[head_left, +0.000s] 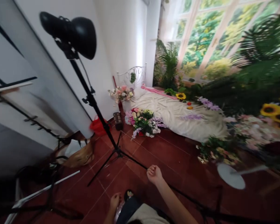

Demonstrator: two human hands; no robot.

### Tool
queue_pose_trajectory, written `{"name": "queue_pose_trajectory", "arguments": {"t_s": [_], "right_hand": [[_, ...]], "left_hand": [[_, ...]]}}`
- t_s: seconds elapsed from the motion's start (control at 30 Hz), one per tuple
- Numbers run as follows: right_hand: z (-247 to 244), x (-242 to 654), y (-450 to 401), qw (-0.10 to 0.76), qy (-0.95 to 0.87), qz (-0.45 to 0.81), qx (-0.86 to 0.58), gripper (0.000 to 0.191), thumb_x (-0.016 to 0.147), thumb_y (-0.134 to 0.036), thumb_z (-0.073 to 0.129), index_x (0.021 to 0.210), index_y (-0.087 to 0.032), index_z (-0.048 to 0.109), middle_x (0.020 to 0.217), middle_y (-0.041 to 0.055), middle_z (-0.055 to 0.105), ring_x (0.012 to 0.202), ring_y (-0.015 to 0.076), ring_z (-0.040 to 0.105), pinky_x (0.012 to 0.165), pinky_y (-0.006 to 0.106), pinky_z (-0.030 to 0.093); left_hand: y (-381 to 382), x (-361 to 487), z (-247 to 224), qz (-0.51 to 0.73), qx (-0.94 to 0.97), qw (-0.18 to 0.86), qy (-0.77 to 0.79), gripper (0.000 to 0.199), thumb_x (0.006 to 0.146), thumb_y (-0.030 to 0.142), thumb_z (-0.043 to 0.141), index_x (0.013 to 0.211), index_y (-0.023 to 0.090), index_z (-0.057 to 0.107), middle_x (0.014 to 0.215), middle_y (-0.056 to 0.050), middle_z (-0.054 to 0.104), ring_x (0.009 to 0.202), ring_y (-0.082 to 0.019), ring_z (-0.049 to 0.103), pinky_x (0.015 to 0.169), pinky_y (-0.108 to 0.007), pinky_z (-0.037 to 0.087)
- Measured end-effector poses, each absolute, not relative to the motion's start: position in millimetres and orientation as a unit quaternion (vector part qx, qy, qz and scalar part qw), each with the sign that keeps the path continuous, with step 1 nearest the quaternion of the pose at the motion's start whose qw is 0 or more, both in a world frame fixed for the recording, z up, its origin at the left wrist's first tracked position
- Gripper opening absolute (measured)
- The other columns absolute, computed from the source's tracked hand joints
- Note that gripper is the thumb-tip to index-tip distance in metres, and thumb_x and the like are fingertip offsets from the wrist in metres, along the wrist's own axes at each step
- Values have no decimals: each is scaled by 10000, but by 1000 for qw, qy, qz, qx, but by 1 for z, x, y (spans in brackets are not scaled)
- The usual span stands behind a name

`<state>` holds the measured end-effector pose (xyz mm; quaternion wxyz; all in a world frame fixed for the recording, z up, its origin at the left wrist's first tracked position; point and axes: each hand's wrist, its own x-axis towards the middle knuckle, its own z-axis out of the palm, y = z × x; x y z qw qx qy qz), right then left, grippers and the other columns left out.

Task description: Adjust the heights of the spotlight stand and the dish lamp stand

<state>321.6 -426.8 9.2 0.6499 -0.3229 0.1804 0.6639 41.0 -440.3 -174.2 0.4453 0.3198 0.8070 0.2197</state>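
Observation:
My right hand (154, 174) is held out over the tiled floor, its fingers curled closed; whatever it may hold is hidden. Low beside my leg hangs my left hand (115, 200), with its fingers bent inward and too small to read clearly. A black light stand (98, 113) rises from its tripod legs in front of me, to the left of my right hand. On top of the stand sits a black studio lamp (82, 37). One of the stand's legs reaches toward my right hand; contact cannot be told.
A bed with a cream sheet (154, 104) stands ahead, with flower bunches (144, 121) beside it. A red bag (99, 125) and a brown bag (80, 155) lie left. A round white base (231, 176) and black poles are at the right. Large palm leaves (266, 46) hang there.

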Motion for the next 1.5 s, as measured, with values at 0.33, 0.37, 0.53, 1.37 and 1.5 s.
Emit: {"name": "queue_pose_trajectory", "arguments": {"t_s": [0.33,0.37,0.53,1.37,1.5], "right_hand": [[18,202,-326,558,133,755,-319,198,708,-96,329,556,-207,267,414,-76,271,313,61,270,361,158,188],[17,198,-319,550,109,762,-326,203,704,-93,329,552,-207,259,414,-78,261,314,61,266,365,158,180],[15,193,-278,522,14,785,-333,228,678,-77,354,537,-204,227,414,-78,250,316,63,254,376,168,189],[58,150,24,357,-391,718,-451,42,782,-183,560,753,-166,534,523,-33,520,408,52,425,415,155,338],[54,153,43,320,-520,624,-487,96,700,-105,600,738,-178,550,490,-53,502,434,69,444,459,181,361]], "left_hand": [[-295,-12,-121,379,322,541,678,227,603,359,626,590,133,610,514,-18,594,458,-122,551,515,-252,451],[-275,-13,-109,395,325,541,667,234,616,363,624,611,129,612,526,-17,600,457,-114,541,522,-248,446],[-186,-18,-52,480,360,509,617,249,656,371,633,722,132,619,636,-29,632,550,-120,564,611,-264,462],[12,43,64,616,414,375,556,301,616,413,697,719,146,601,709,-38,632,687,-148,581,714,-281,447],[19,41,51,584,424,390,572,335,610,453,689,637,138,579,582,-12,579,545,-126,534,560,-248,429]]}}
